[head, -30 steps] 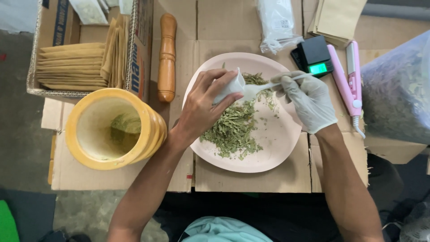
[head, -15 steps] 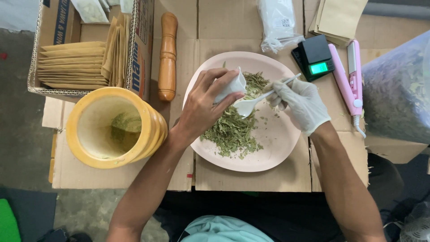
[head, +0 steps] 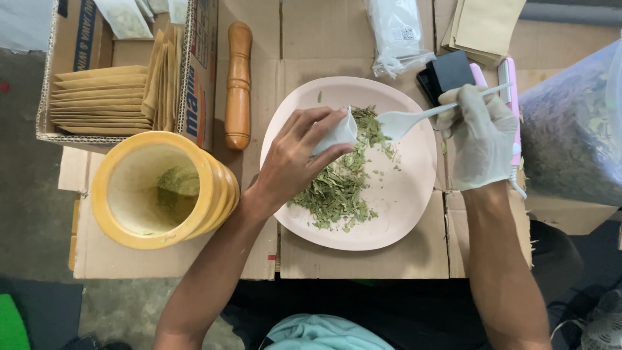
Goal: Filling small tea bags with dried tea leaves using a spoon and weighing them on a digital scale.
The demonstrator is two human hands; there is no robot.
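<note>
Since half a second ago the right hand (head: 481, 144), in its pale glove, has drawn back from the middle of the plate (head: 395, 214) to the plate's right rim, lifting the white plastic spoon (head: 414, 118) so its bowl now hangs above the upper part of the plate instead of dipping among the leaves; the left hand (head: 295, 162) has barely shifted. One pink round plate lies on the flattened cardboard (head: 363, 256), and one heap of dried green leaf flakes (head: 337, 191) sits on its left half. One small white pouch (head: 337, 133) is pinched between the left thumb and fingers, which are curled closed around it just above the heap, the bare forearm rising from below the plate on its left side. The right fingers are closed in a fist around the spoon handle, the forearm coming up along the plate's right edge. Left of the plate stands one yellow mortar (head: 162, 191) with green powder inside, and one wooden pestle (head: 238, 87) lies between mortar and plate, towards the top. One cardboard box (head: 194, 71) of brown paper envelopes (head: 103, 97) sits beyond the mortar. Right of the plate, partly behind the gloved hand, are one black pocket scale (head: 444, 74) and one pink hand sealer (head: 508, 71), with one clear bag of leaves (head: 570, 136) further right
</note>
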